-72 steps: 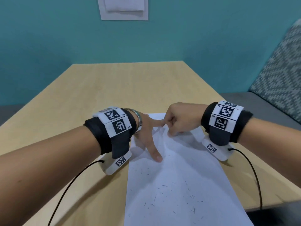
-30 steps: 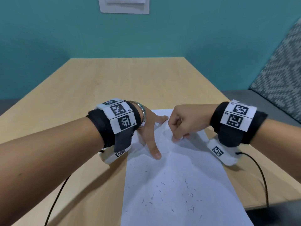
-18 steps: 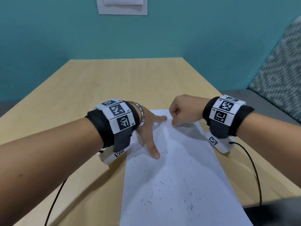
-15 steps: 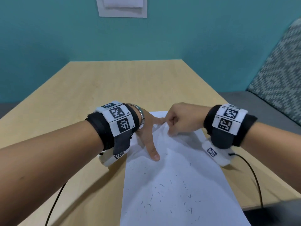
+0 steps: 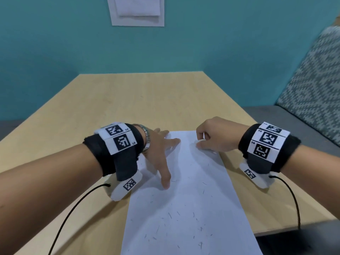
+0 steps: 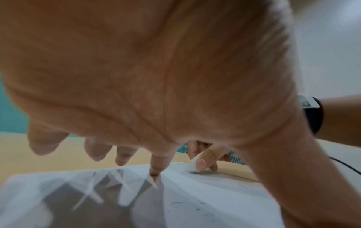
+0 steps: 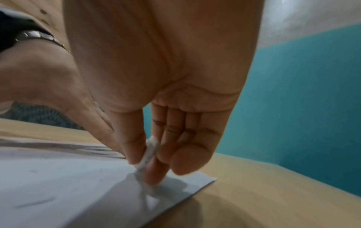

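A white sheet of paper (image 5: 185, 199) lies lengthways on the wooden table (image 5: 139, 100), strewn with small dark eraser crumbs. My left hand (image 5: 161, 153) lies flat on its upper left part, fingers spread and straight, thumb stretched toward me. My right hand (image 5: 211, 137) pinches a small white eraser (image 7: 149, 152) between thumb and fingers and presses it on the paper near the top right corner. In the left wrist view the eraser (image 6: 193, 163) touches the paper (image 6: 195, 197) beside my left forefinger.
The table runs back to a teal wall (image 5: 202, 37) with a white paper notice (image 5: 137, 11) on it. A patterned cushion (image 5: 316, 80) and grey seat stand at the right. Black cables (image 5: 292, 197) trail from both wrist bands over the table's near edge.
My right hand has rubbed the eraser back and forth over the top of the sheet and now stands further right, near the corner. The left hand has stayed flat on the paper.
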A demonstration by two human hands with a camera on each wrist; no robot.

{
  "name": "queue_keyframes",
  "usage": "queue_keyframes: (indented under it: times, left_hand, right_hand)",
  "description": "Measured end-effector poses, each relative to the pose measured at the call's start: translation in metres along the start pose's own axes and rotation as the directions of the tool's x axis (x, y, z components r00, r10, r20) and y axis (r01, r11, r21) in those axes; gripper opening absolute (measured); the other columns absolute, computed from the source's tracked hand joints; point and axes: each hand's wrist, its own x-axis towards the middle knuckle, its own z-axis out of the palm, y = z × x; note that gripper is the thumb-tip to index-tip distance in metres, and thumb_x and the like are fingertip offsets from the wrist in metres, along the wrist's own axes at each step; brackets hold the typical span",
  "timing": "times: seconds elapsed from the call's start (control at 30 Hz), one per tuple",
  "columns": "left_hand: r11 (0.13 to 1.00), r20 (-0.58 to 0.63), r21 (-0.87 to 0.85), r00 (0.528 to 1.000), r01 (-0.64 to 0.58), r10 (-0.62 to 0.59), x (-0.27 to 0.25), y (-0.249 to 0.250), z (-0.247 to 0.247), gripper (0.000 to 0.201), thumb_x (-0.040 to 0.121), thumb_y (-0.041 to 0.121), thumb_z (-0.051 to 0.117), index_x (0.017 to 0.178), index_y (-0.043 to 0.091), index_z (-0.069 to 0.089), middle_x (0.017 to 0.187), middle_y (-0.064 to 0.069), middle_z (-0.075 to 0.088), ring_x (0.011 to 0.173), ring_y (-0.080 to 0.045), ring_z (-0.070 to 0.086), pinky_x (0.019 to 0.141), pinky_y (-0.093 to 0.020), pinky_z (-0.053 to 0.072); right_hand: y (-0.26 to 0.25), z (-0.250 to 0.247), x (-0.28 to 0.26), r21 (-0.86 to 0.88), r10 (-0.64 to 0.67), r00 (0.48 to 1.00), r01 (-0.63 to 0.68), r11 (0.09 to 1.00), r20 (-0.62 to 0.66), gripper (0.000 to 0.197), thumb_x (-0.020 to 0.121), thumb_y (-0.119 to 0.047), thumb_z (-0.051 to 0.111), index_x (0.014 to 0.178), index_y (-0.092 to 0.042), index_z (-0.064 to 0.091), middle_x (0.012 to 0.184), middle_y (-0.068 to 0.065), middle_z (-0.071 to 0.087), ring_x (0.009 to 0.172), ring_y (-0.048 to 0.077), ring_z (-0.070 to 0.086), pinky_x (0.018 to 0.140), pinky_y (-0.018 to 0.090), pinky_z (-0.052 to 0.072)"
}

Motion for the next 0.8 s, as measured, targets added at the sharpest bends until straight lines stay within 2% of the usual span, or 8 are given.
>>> queue_keyframes:
  times: [0.1,0.2,0.4,0.47,0.53,0.57,0.7,0.8]
  left_hand:
    - [0.994,-0.015,-0.102,0.999,-0.041,0.04,0.002,0.001,-0.004,0.132,0.055,0.079,0.072,0.152,0.043,-0.01,0.158,0.013,-0.026,0.145,-0.011,-0.024,0.118,-0.053,0.004]
    - [0.983,-0.085,-0.148,0.992,-0.107,0.096,0.009,0.01,-0.004,0.131,0.058,0.083,0.068,0.153,0.04,-0.012,0.159,0.013,-0.024,0.146,-0.012,-0.02,0.118,-0.054,0.004]
    - [0.985,-0.033,-0.14,0.994,-0.104,0.101,0.022,0.016,0.0,0.13,0.058,0.082,0.069,0.15,0.045,-0.015,0.16,0.014,-0.02,0.148,-0.012,-0.014,0.119,-0.052,0.005]
    - [0.986,-0.031,-0.13,0.995,-0.1,0.096,0.023,0.017,-0.001,0.127,0.056,0.083,0.069,0.148,0.051,-0.012,0.16,0.013,-0.02,0.149,-0.013,-0.012,0.119,-0.053,0.008]
    - [0.987,-0.028,-0.127,0.995,-0.102,0.099,0.023,0.018,-0.003,0.122,0.057,0.082,0.07,0.147,0.056,-0.009,0.161,0.012,-0.019,0.149,-0.015,-0.009,0.118,-0.053,0.01]
    - [0.987,-0.024,-0.129,0.995,-0.101,0.099,0.024,0.017,-0.003,0.122,0.056,0.082,0.07,0.146,0.057,-0.009,0.161,0.011,-0.019,0.149,-0.016,-0.008,0.118,-0.053,0.01]
    - [0.991,-0.015,-0.117,0.998,-0.065,0.064,0.028,0.018,-0.003,0.132,0.045,0.088,0.069,0.143,0.059,-0.014,0.159,0.017,-0.019,0.15,-0.013,-0.004,0.117,-0.052,0.013]
    - [0.986,-0.033,-0.136,0.995,-0.097,0.094,0.026,0.018,-0.003,0.123,0.051,0.082,0.072,0.146,0.059,-0.003,0.161,0.015,-0.016,0.149,-0.011,-0.004,0.119,-0.048,0.011]
  right_hand:
    - [-0.003,0.003,0.003,-0.004,-0.007,1.0,0.007,1.0,-0.004,0.021,0.09,-0.028,0.066,0.078,-0.011,0.064,0.064,-0.001,0.061,0.07,0.026,0.06,0.066,0.035,0.051]
    - [-0.008,0.002,0.004,0.002,-0.005,1.0,0.005,1.0,0.001,0.018,0.085,-0.023,0.067,0.072,-0.011,0.063,0.058,-0.001,0.06,0.061,0.022,0.054,0.059,0.031,0.045]
    - [-0.004,-0.004,0.009,0.022,0.037,0.999,-0.037,0.999,-0.021,0.017,0.083,-0.018,0.066,0.068,-0.012,0.062,0.056,-0.002,0.054,0.061,0.021,0.051,0.057,0.03,0.042]
    - [-0.009,-0.002,0.005,0.086,-0.015,0.998,0.011,0.996,0.055,0.02,0.082,-0.018,0.069,0.065,-0.012,0.062,0.051,-0.003,0.057,0.055,0.015,0.051,0.055,0.027,0.043]
    - [-0.018,0.001,-0.001,0.129,-0.094,0.981,0.072,0.989,0.169,0.019,0.08,-0.018,0.071,0.065,-0.01,0.063,0.055,0.003,0.065,0.05,0.011,0.05,0.054,0.026,0.045]
    - [-0.019,0.001,0.0,0.124,-0.1,0.979,0.079,0.989,0.177,0.018,0.079,-0.018,0.072,0.066,-0.008,0.064,0.056,0.004,0.066,0.051,0.012,0.05,0.055,0.027,0.045]
    - [-0.005,-0.009,0.013,0.102,0.025,0.999,-0.029,0.994,0.044,0.013,0.077,-0.015,0.069,0.068,-0.005,0.067,0.05,-0.006,0.055,0.055,0.015,0.048,0.054,0.027,0.041]
    - [-0.019,-0.002,0.004,0.179,-0.086,0.981,0.055,0.982,0.172,0.015,0.077,-0.014,0.071,0.068,-0.003,0.065,0.052,-0.003,0.057,0.051,0.013,0.045,0.053,0.025,0.041]
